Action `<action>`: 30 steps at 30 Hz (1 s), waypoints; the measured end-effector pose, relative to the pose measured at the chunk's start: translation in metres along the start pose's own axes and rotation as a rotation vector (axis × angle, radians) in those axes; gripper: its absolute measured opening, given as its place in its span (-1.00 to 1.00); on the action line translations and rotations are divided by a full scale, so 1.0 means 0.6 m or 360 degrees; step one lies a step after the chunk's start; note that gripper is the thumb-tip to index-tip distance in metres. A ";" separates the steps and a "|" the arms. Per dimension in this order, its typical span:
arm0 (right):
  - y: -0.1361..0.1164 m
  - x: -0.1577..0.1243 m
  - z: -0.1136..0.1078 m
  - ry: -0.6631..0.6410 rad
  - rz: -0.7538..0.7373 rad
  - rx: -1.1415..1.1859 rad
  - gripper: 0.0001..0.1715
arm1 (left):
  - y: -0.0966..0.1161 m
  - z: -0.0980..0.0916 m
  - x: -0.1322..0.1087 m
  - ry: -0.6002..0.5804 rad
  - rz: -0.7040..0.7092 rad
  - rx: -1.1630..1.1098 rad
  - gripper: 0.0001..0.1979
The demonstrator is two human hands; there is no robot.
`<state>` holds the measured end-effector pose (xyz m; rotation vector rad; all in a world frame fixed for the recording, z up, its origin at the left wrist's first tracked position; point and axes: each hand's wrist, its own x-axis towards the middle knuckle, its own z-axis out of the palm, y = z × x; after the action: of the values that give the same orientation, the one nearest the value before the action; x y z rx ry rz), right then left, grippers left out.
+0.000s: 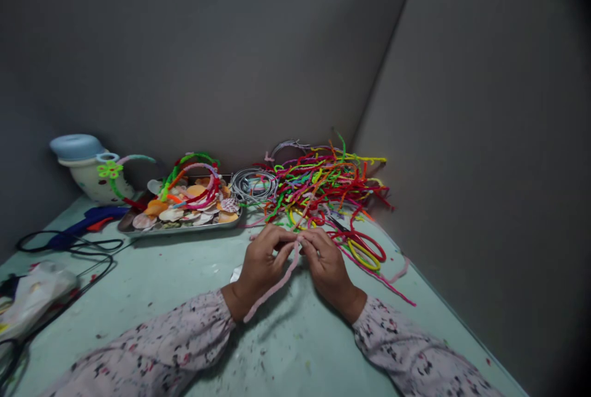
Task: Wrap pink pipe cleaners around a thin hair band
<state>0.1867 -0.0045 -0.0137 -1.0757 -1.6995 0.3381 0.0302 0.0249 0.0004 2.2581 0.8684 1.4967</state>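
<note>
A pale pink pipe cleaner (279, 283) is pinched between my two hands above the table, one length hanging down toward my left wrist. My left hand (264, 261) grips it near its upper bend, thumb and forefinger pressed together. Fingertip to fingertip with it, my right hand (329, 268) pinches the same spot from the other side. The exact place where the fingers meet is partly hidden. Just beyond my hands lies a heap of many-coloured pipe cleaners (323, 178), and to its right a pair of scissors with red and yellow handles (364, 252) is partly buried.
A metal tray (180, 231) holds shells and pipe-cleaner-wrapped hoops. Beside it are a wire coil (253, 184), a blue glue gun (85, 228) with a black cord, and a pale container with a blue lid (80, 148). A plastic bag (41, 295) lies at left. Grey panels rise behind and right.
</note>
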 end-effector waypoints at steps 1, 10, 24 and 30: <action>0.000 0.000 0.000 -0.0002 -0.0005 0.0000 -0.77 | 0.001 0.001 -0.001 0.0005 -0.0026 -0.0008 -0.95; 0.002 0.000 0.001 0.0012 -0.0037 -0.0005 -0.79 | 0.005 0.002 -0.003 -0.0021 -0.0250 -0.0084 -0.95; 0.004 -0.001 0.001 -0.0019 -0.0074 -0.0019 -0.79 | 0.026 -0.003 -0.002 -0.0065 -0.0604 -0.0111 -0.86; 0.003 0.000 0.000 -0.0018 -0.0090 0.0001 -0.80 | 0.009 -0.001 -0.008 -0.0140 -0.0480 -0.0091 -0.84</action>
<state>0.1875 -0.0035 -0.0149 -1.0249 -1.7364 0.3088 0.0304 0.0176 0.0001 2.0271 1.0693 1.2618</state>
